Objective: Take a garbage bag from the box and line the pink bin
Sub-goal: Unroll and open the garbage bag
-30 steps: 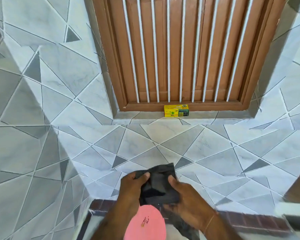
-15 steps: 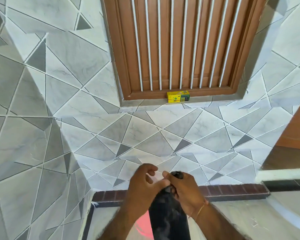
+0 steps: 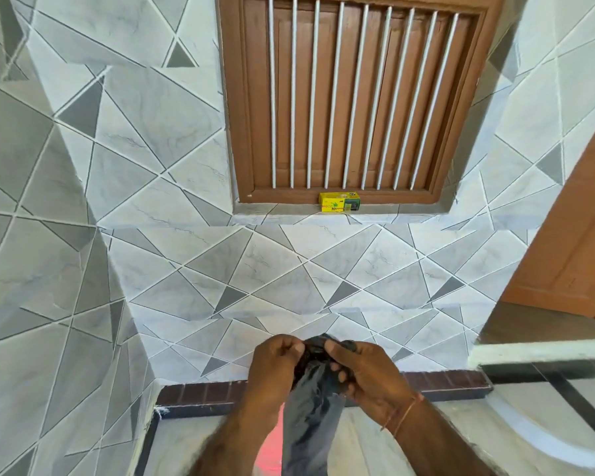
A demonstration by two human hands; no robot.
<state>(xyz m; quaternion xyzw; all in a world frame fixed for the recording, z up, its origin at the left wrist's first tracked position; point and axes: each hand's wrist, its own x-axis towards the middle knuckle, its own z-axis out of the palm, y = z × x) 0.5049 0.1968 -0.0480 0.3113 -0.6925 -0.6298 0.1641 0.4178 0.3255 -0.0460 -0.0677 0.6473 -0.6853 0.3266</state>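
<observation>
left hand (image 3: 275,365): pinched on the bunched top of the black garbage bag (image 3: 311,417) | right hand (image 3: 364,372): clamped on the same bunch, just beside the left; bag hangs down between forearms | pink bin (image 3: 270,451): sliver behind bag, low in frame | box (image 3: 339,201): yellow, on window ledge, well apart

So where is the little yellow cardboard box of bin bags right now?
In the head view, the little yellow cardboard box sits on the tiled ledge, against the bottom of the brown barred window frame, above and beyond both hands.
</observation>
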